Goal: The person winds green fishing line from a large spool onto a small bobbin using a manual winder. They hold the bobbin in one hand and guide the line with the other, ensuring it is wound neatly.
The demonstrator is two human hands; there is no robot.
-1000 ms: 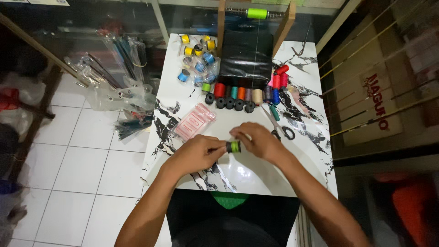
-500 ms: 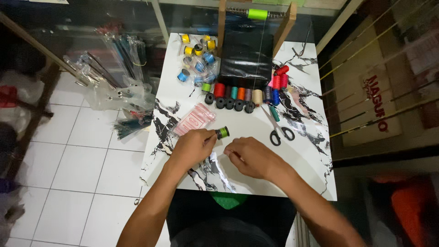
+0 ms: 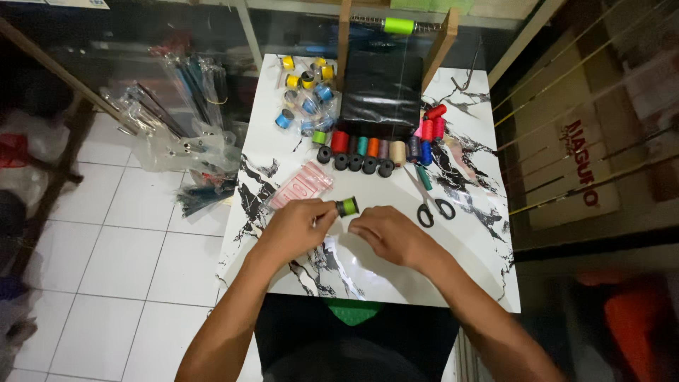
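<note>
Since half a second ago, the right hand [image 3: 387, 233] has drawn back in toward the spool, closing the gap that had opened between the two hands, while the left hand [image 3: 293, 228] has barely shifted. Largest of all is the marble-patterned worktop [image 3: 460, 247], with a wooden frame [image 3: 344, 35] at its far end carrying a rod and a bright green reel [image 3: 399, 25] above a black sheet [image 3: 380, 88]. Below that sheet runs a row of coloured thread spools [image 3: 368, 148] with black bobbins [image 3: 355, 163] in front; yellow and blue reels [image 3: 305, 88] lie scattered at the far left. A pink packet [image 3: 300, 185] lies just beside the left hand, and black-handled scissors [image 3: 431, 209] sit near the right. Smallest is the green spool [image 3: 347, 206], held off the worktop in the left grip, pinched by its end between fingertips. The right grip is loosely curled and holds nothing that I can see; any thread between the hands is too fine to tell. By my reading, this is the thread-handling step on that spool. Continuing would need a steady left pinch and fine right fingertip work at the spool's edge.
</note>
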